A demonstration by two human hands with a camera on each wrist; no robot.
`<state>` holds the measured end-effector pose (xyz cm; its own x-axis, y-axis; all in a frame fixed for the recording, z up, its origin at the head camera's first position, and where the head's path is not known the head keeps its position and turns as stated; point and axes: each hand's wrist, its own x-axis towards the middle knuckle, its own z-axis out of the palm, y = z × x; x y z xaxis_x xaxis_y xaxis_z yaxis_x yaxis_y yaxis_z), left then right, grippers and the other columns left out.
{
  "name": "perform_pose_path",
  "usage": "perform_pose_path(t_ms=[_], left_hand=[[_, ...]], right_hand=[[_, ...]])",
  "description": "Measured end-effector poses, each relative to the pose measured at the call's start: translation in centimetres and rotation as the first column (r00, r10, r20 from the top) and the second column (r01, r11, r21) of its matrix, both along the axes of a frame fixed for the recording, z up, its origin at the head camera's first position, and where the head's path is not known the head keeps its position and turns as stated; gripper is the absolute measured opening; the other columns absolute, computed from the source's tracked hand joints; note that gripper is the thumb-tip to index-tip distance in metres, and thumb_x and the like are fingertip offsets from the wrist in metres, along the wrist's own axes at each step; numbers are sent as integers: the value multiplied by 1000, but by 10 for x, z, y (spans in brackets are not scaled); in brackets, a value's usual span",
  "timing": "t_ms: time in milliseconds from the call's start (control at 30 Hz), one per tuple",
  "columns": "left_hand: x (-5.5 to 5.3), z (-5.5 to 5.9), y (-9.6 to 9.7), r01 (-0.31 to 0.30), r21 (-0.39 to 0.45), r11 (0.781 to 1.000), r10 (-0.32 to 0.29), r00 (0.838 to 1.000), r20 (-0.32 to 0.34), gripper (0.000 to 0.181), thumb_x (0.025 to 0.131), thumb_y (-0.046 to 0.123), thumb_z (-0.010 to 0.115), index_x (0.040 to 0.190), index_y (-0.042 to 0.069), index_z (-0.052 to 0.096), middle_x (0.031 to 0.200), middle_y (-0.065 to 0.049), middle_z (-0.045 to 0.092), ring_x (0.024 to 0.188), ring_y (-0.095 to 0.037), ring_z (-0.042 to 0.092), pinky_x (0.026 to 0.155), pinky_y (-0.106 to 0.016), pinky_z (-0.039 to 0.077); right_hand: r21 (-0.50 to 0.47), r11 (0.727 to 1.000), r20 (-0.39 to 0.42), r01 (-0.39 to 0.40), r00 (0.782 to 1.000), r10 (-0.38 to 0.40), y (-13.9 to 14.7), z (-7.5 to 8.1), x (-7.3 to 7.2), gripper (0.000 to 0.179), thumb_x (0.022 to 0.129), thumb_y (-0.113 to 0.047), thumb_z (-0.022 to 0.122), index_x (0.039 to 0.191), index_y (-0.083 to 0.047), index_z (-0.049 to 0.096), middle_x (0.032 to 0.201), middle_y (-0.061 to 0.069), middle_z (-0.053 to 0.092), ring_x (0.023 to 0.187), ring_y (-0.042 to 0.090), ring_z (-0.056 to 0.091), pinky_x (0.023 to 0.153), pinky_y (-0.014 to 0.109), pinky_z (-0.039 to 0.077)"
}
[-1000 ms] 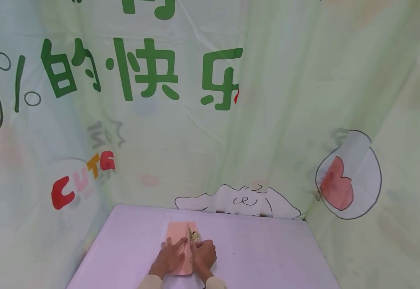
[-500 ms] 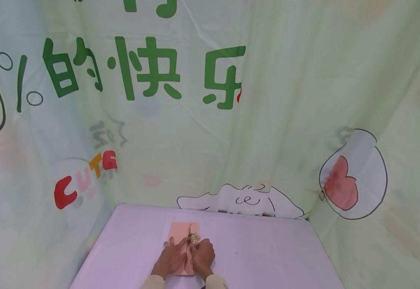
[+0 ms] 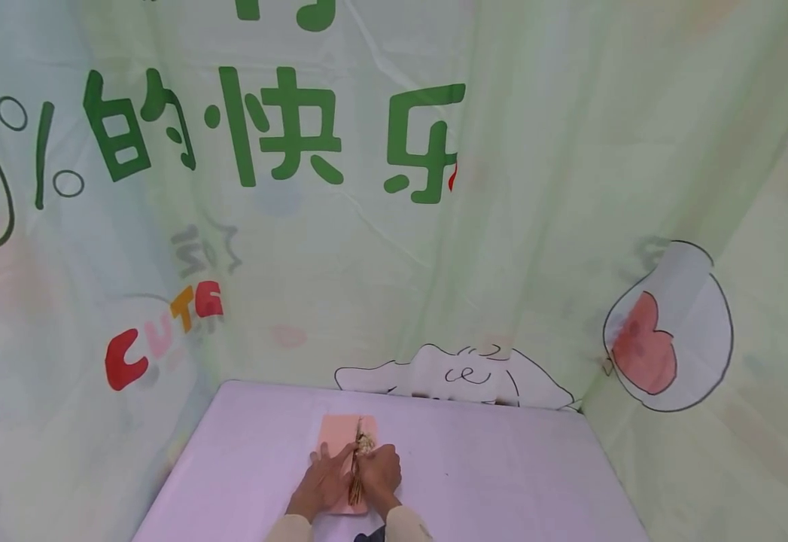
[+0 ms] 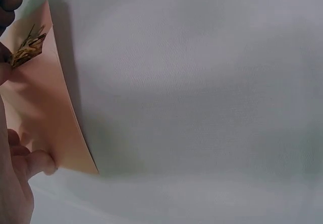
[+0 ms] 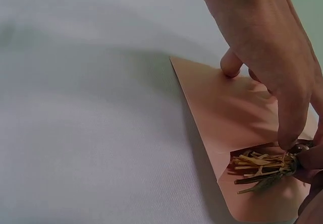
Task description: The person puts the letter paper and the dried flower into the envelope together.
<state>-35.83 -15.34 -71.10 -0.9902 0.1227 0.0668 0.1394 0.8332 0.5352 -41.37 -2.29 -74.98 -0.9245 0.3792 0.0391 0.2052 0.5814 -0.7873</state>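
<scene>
A pink paper card or envelope [image 3: 336,427] lies on the table, with a lengthwise slit or fold to the right of its middle. Over that opening is a small dried-flower bouquet [image 3: 366,443], cream blooms toward the far end. Its cut stems [image 5: 257,166] point toward the person. My right hand [image 3: 381,468] pinches the bouquet just below the blooms; only some of its fingers show in the right wrist view. My left hand [image 3: 324,479] rests on the paper with spread fingers, one fingertip touching the bouquet near where the stems gather.
The pale lilac table [image 3: 502,474] extends on both sides of the paper. Printed cloth [image 3: 339,286] hangs behind and at the sides. A dark item [image 3: 369,536] shows at the right sleeve.
The bouquet has shifted left onto the paper's opening, and its stems, hidden before, now show between the hands. My left hand has stayed on the paper.
</scene>
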Motion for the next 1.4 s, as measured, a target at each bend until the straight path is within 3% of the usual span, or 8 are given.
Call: perform_pose_path(t_ms=[100,233,467,567,800,1033,1300,1400], left_hand=[[0,7,2,-6,-11,1000,6,999,42,50,103,26,67,152,23,57,152,-50,45,121,-61,59,88,-70,58],[-4,4,2,1,-64,998,0,1000,18,49,104,29,67,152,24,57,149,-48,49,114,-57,62,81,-64,60],[-8,0,-2,8,-92,996,-11,999,-31,51,103,30,67,153,24,55,139,-44,55,94,-42,60,70,-57,58],[-7,1,-2,1,-111,994,-7,999,-52,52,101,27,68,151,25,56,134,-41,57,90,-40,59,67,-54,57],[-7,4,-4,14,-94,995,-20,998,-56,52,99,23,68,150,26,55,126,-38,59,83,-36,55,63,-52,54],[-8,2,-5,48,-107,993,-51,998,-27,52,102,29,65,153,26,54,121,-33,65,79,-30,49,63,-47,51],[-11,4,-7,59,-118,991,-65,997,-47,54,102,30,62,155,22,56,99,-21,69,77,-25,45,63,-41,44],[-12,2,-8,58,-129,990,-66,996,-56,55,101,30,64,155,21,56,99,-21,69,76,-24,45,64,-40,44]], right_hand=[[32,999,-9,-14,1000,14,0,-21,-11,21,75,-13,90,71,-8,69,67,7,72,61,27,68,58,47,55],[41,997,-74,-59,995,62,0,-26,-14,21,75,-11,91,70,-8,71,64,4,70,57,21,62,54,42,51],[35,992,-203,-120,971,124,-6,23,17,21,78,-4,89,71,-5,69,62,4,67,54,18,57,51,39,46],[5,989,-224,-150,963,147,-6,25,19,21,79,-5,88,68,-6,70,60,2,67,53,17,58,50,38,46],[16,977,-260,-212,943,208,-7,-23,-6,11,81,-13,81,71,-15,81,66,-4,73,58,13,61,54,35,46],[31,964,-285,-266,922,263,-6,-13,-1,12,79,-10,81,70,-17,83,67,-4,74,61,14,60,55,36,42],[99,952,-311,-288,900,305,-4,-31,-10,9,80,-8,79,78,-16,84,78,1,79,68,18,66,58,39,45],[94,950,-313,-297,897,311,-5,-26,-8,11,79,-8,78,75,-17,82,76,0,77,66,17,64,57,39,44]])
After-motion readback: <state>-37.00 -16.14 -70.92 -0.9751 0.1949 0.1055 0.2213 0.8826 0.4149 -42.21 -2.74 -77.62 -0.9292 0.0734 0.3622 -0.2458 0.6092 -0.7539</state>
